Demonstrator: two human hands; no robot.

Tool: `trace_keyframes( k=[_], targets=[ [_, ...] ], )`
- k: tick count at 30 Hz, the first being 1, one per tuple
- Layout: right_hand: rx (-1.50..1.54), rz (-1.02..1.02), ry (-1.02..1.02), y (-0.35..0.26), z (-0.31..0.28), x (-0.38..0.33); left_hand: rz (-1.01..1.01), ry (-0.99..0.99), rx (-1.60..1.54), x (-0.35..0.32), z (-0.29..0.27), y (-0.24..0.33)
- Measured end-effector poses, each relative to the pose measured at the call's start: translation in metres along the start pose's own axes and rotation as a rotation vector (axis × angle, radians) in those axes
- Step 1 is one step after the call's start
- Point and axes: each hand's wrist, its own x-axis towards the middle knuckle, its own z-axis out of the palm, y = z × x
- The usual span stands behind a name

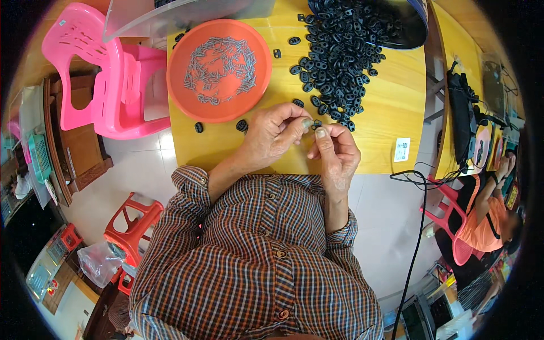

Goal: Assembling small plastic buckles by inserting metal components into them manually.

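Note:
Both of my hands meet over the near part of a yellow table. Between thumb and fingers, my right hand grips a small black oval plastic piece. My left hand is pinched closed right beside that piece; whatever its fingertips hold is too small to make out. An orange-red round basin sits to the left, with many small grey screws spread on its bottom. Beyond my hands lies a large heap of black oval pieces with two holes, spilling from a dark container.
Loose black pieces lie near the basin. A white label is at the table's right. Behind the basin stands a clear plastic bin. A pink chair and red stool are left; a black cable hangs right. Another person sits far right.

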Motion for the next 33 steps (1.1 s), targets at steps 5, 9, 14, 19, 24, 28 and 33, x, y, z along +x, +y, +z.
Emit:
trace_keyframes(
  k=[5,9,14,19,24,28,33],
  targets=[
    [-0.06,0.017,-0.01,-0.002,-0.002,-0.0011,0.029,-0.009,0.087,0.0005,0.0004,-0.0004],
    [-0.076,-0.01,-0.039,-0.0024,-0.0012,-0.0018,0.072,-0.006,0.2,-0.0001,-0.0025,-0.0044],
    [-0.076,-0.017,-0.031,0.0005,-0.0005,-0.0035,0.077,-0.011,0.188,-0.0011,0.0007,-0.0037],
    [0.011,0.042,-0.041,0.0008,-0.0009,-0.0023,0.003,-0.012,0.116,-0.0016,0.0015,0.0023],
    [0.108,0.098,-0.003,0.0042,-0.0022,0.0002,-0.009,-0.011,0.04,-0.0005,0.0021,0.0025],
    [0.085,0.108,0.01,-0.0016,-0.0014,-0.0009,-0.002,-0.022,0.014,-0.0013,0.0032,-0.0007],
    [0.087,0.078,-0.008,0.0007,-0.0028,-0.0015,-0.03,-0.046,0.017,-0.0011,0.0052,-0.003]
  ],
)
